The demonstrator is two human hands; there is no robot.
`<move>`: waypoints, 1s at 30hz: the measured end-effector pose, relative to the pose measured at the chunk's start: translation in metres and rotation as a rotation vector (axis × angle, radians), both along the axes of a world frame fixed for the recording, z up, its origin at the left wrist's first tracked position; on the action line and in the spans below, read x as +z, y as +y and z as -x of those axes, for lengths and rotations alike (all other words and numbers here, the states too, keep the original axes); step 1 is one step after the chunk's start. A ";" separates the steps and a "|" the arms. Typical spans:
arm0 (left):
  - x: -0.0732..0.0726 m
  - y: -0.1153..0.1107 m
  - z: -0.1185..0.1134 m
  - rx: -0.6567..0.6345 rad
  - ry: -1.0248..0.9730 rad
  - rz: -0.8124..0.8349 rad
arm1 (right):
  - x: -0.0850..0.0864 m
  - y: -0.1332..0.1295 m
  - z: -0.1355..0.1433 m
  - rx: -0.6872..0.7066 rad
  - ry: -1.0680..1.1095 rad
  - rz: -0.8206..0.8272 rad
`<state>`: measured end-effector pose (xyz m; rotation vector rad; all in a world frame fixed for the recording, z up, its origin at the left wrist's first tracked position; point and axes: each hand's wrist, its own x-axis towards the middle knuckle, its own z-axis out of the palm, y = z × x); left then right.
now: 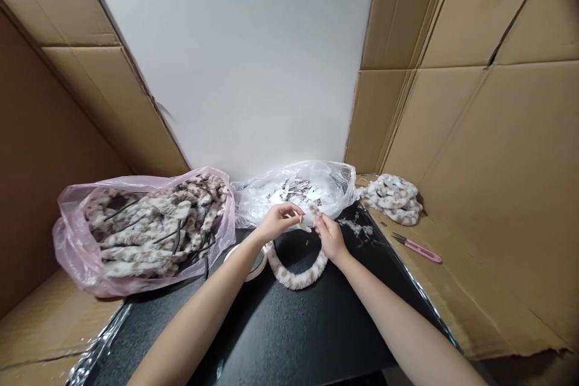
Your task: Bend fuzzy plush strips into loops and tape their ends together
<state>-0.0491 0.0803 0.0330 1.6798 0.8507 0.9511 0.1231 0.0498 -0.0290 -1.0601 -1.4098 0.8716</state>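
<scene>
A fluffy white band with brown spots hangs in a loop over the black tabletop. My right hand is closed on one end of it, and a tuft of the fur sticks up above the fingertips. Close by on the left, my left hand is pinched, with a tiny whitish bit at its fingertips that is too small to name. The band's other end passes behind my left wrist. Partly hidden under my left forearm lies a roll of pale tape.
A pink plastic bag full of spotted fluffy bands with dark cords stands left. Behind my hands lies a clear plastic bag holding small white and dark pieces. On the right cardboard are a fluffy bundle and pink-handled thread snips. Fluff scraps lie nearby.
</scene>
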 end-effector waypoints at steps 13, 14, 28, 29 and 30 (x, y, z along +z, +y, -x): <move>-0.006 -0.010 0.012 0.092 0.030 0.010 | 0.013 -0.015 0.001 0.202 -0.402 -0.142; -0.005 -0.011 0.012 0.092 0.053 -0.007 | 0.013 -0.015 0.002 0.209 -0.361 -0.120; -0.006 -0.015 0.010 -0.059 -0.053 0.257 | 0.009 -0.011 0.008 0.062 -0.154 0.074; -0.007 -0.015 0.010 -0.058 -0.059 0.262 | 0.009 -0.011 0.008 0.044 -0.153 0.079; -0.007 -0.015 0.009 -0.055 -0.063 0.266 | 0.009 -0.012 0.009 0.028 -0.154 0.083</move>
